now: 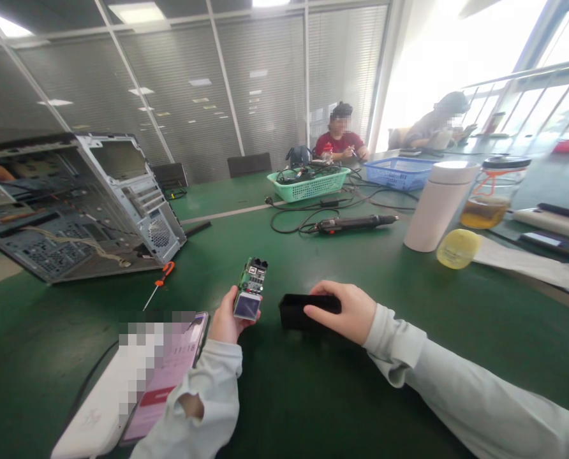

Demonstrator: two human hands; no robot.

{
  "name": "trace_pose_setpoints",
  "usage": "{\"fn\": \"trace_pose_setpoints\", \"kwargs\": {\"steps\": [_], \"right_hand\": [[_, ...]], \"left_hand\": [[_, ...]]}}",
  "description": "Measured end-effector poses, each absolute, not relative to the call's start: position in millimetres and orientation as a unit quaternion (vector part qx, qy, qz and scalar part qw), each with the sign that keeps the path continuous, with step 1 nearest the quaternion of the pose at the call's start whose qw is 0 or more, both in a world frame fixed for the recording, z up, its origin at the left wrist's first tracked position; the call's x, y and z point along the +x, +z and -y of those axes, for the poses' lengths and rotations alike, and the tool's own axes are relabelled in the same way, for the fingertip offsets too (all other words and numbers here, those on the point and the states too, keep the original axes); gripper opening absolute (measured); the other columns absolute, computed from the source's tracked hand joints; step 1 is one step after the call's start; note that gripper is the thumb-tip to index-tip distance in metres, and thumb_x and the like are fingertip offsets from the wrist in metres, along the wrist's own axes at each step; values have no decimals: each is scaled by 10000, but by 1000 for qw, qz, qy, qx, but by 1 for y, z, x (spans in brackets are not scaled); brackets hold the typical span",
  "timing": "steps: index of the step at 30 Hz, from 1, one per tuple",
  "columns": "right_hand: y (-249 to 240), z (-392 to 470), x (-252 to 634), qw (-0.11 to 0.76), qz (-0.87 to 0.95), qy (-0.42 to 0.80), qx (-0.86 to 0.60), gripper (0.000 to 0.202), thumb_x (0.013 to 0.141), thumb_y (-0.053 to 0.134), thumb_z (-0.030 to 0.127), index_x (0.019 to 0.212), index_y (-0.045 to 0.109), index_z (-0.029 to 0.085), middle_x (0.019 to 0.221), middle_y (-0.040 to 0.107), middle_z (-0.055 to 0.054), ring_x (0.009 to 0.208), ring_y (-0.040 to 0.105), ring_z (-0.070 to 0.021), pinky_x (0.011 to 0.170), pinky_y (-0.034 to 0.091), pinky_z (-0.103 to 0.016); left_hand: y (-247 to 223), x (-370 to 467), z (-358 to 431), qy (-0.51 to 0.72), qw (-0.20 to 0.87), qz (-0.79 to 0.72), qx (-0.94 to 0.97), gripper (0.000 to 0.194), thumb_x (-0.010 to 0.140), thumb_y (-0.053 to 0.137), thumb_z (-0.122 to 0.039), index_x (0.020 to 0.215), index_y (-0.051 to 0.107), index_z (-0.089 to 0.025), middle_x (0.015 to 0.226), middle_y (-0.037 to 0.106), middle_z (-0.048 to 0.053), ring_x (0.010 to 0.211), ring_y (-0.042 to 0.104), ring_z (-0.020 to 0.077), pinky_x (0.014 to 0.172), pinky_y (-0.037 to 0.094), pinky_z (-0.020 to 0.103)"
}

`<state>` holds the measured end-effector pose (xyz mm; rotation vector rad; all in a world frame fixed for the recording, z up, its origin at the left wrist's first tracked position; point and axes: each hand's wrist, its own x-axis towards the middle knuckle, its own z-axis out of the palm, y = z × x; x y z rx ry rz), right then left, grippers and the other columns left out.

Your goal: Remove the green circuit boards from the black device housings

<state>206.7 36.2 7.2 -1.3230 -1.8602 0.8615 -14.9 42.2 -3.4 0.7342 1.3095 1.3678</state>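
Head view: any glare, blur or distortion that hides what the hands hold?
Head view: window glare blows out the upper right; wide-angle bending curves the table edges; the circuit board in the left hand and the black case under the right hand stay sharp; pixelation covers part of the phone.

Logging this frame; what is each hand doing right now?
Left hand: closed on the small circuit board.
Right hand: closed on the black box.
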Motion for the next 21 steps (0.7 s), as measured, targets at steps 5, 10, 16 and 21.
{"fn": "trace_pose_setpoints", "kwargs": {"steps": [5,10,16,21], "right_hand": [[13,-46,206,346,575,523,-526,380,840,478,478,747,578,124,666,578,-46,638,545,-152,594,424,-249],[20,-44,199,273,452,688,-497,532,975,137,437,857,529,98,701,610,-102,579,605,-147,513,444,-215],[24,-39,201,241,244,852,-395,525,989,65,381,925,520,128,622,577,-27,519,603,-119,506,458,-190],[22,-38,201,226,211,869,-387,521,994,51,368,932,510,130,586,546,-9,474,578,-107,490,451,-183]], "left_hand": [[-3,-11,-40,559,561,-520,319,394,785,450,-394,645,663,-95,485,624,68,454,577,151,422,422,224],[-11,-11,-44,531,576,-518,343,391,753,454,-377,690,693,-75,463,621,77,469,588,179,448,438,257],[-16,-11,-48,502,579,-528,366,381,722,476,-386,665,696,-81,453,627,81,440,573,171,430,418,251],[-10,-11,-39,507,561,-522,396,381,688,531,-438,706,707,-100,533,680,72,499,603,151,463,438,216]]}}
